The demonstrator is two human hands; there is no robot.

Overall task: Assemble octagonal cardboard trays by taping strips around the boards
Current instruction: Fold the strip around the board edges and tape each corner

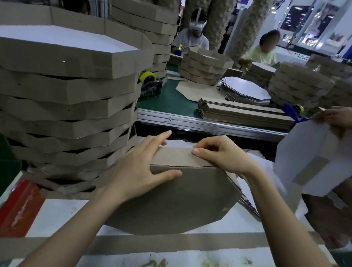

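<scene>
Small dark marks on the conveyor's metal rail are too small to read.

One brown octagonal board lies flat on the white worktable. One cardboard strip stands along the board's far edge. The left hand is spread wide with straight fingers. Its palm presses on the board's left part, its thumb rests on the board just below the strip, and its fingers reach up across the strip's left end. The right hand has curled fingers, and its thumb and fingertips pinch the strip's upper edge near the right end. A second, long strip lies loose across the table, nearer than the board and under both forearms.

To the left, touching the board's side, rises a tall stack of finished trays; the top one shows a white inside.

On the green belt are:
- two tape dispensers, one with a yellow roll and one blue
- one pile of flat strips
- one pile of white-faced octagonal boards

At the right edge another person's hand holds a white-faced tray tilted. Two seated workers face across the belt.
</scene>
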